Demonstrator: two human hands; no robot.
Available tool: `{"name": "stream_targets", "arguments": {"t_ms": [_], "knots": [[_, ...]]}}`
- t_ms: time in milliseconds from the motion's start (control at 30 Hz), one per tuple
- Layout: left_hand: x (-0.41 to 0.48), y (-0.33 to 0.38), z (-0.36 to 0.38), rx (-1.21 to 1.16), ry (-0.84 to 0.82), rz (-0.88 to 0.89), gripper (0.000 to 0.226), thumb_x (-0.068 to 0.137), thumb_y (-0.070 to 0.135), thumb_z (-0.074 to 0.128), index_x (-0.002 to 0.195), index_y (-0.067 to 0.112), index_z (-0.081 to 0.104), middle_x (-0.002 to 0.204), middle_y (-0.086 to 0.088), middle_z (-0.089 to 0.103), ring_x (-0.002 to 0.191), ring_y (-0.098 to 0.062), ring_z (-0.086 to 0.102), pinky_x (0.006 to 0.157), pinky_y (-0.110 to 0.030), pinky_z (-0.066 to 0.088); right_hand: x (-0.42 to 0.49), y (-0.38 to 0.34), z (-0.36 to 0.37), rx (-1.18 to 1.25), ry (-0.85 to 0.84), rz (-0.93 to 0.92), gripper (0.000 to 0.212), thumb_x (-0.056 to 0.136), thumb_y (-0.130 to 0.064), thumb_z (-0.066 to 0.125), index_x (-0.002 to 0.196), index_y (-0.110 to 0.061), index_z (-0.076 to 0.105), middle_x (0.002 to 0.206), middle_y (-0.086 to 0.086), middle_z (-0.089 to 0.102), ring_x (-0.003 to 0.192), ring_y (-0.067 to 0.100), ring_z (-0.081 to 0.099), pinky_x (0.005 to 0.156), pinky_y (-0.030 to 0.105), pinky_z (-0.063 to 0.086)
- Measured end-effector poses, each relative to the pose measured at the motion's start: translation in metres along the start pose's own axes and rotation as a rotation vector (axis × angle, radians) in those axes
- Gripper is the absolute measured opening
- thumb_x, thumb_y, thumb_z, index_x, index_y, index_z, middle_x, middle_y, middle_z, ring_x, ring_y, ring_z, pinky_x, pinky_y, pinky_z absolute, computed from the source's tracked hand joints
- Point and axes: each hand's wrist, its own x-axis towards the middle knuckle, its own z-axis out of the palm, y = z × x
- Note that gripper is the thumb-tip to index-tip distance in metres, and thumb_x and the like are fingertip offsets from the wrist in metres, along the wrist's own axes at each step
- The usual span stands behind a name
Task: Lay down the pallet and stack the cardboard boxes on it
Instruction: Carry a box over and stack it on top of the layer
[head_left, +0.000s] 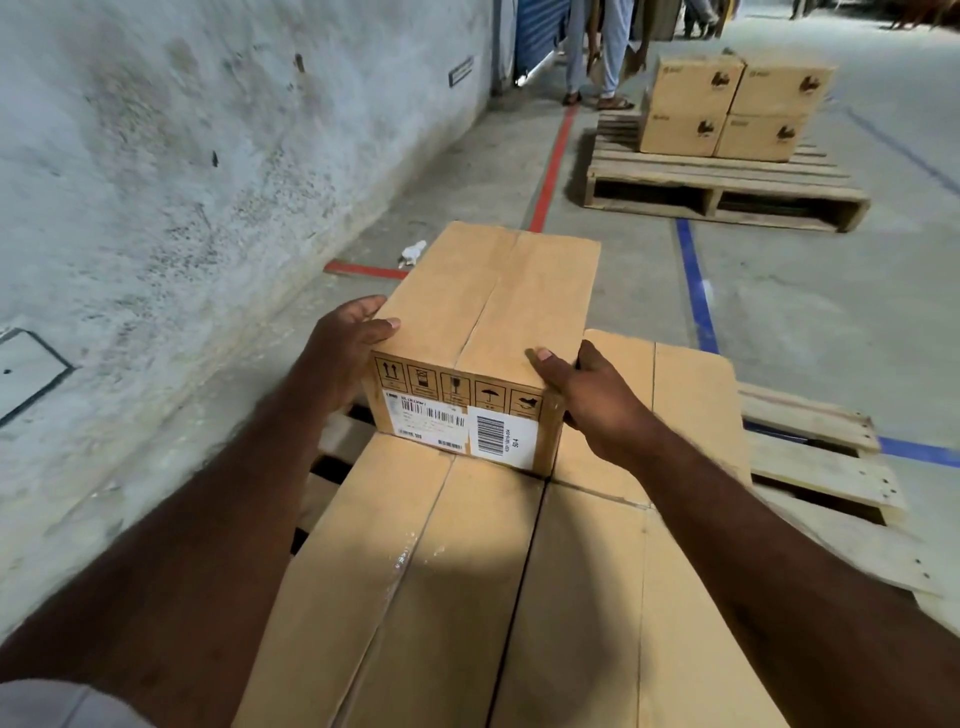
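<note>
I hold a brown cardboard box (493, 312) with barcode labels and handling symbols on its near end. My left hand (343, 348) grips its left near corner and my right hand (587, 395) grips its right near corner. The box rests at or just above the far left of a layer of cardboard boxes: one below me (395, 582), one beside it (613, 597), one at the far right (685, 395). They lie flat on a wooden pallet (821, 462) whose slats show at the right and left.
A rough concrete wall (208, 130) runs along the left. A second pallet (722, 192) with several stacked boxes (727, 109) stands ahead on the right. A person's legs (597, 52) are beyond it. Red (553, 166) and blue floor tape (696, 291) mark the concrete.
</note>
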Motion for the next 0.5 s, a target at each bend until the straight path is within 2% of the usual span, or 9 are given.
{"name": "stream_targets", "arguments": {"t_ms": [67,167,300,367,433,500], "knots": [[-0.0009,-0.001,-0.0003,0.013,0.006,0.013,0.055,0.091,0.008,0.062,0.144,0.005,0.047,0.117,-0.013,0.07,0.082,-0.017,0.073,0.065,-0.029,0.056,-0.0049,-0.0039,0.0018,-0.012,-0.006,0.001,0.078,0.064,-0.071,0.07,0.116,-0.016,0.055,0.13,0.018,0.061,0.119,0.032,0.063,0.104,0.055,0.049],[-0.001,0.0001,0.0006,0.041,0.011,0.026,0.055,0.093,0.009,0.061,0.146,0.005,0.045,0.123,-0.015,0.066,0.087,-0.019,0.071,0.068,-0.028,0.056,-0.0062,-0.0074,0.0025,-0.03,-0.005,0.008,0.078,0.066,-0.071,0.068,0.118,-0.016,0.053,0.132,0.017,0.059,0.121,0.031,0.061,0.105,0.054,0.048],[-0.0007,0.0016,0.0019,0.082,0.018,0.044,0.054,0.095,0.01,0.06,0.146,0.005,0.045,0.128,-0.013,0.064,0.089,-0.017,0.07,0.067,-0.023,0.054,-0.0049,-0.0074,0.0009,-0.035,0.02,0.025,0.066,0.076,-0.063,0.067,0.115,-0.012,0.052,0.113,0.013,0.058,0.121,0.035,0.059,0.101,0.051,0.049],[-0.0007,0.0017,0.0016,0.12,0.022,0.053,0.053,0.095,0.011,0.06,0.146,0.006,0.045,0.128,-0.012,0.063,0.091,-0.018,0.069,0.07,-0.025,0.055,-0.0041,-0.0051,-0.0002,-0.047,0.01,0.024,0.063,0.079,-0.062,0.067,0.116,-0.013,0.052,0.113,0.013,0.059,0.115,0.032,0.062,0.096,0.049,0.051],[-0.0003,0.0008,0.001,0.168,0.016,0.052,0.054,0.095,0.014,0.06,0.146,0.008,0.045,0.131,-0.011,0.062,0.098,-0.022,0.069,0.081,-0.034,0.058,-0.0051,-0.0042,-0.001,-0.067,-0.003,0.008,0.064,0.082,-0.064,0.065,0.115,-0.011,0.051,0.101,0.006,0.055,0.098,0.022,0.059,0.082,0.04,0.049],[-0.0031,0.0046,0.0008,0.255,0.003,0.05,0.055,0.095,0.02,0.059,0.147,0.011,0.043,0.136,-0.013,0.06,0.106,-0.028,0.068,0.096,-0.046,0.054,-0.0067,-0.0044,-0.0018,-0.107,-0.004,-0.011,0.065,0.084,-0.065,0.064,0.113,-0.009,0.05,0.093,0.002,0.047,0.088,0.018,0.052,0.073,0.033,0.043]]}}
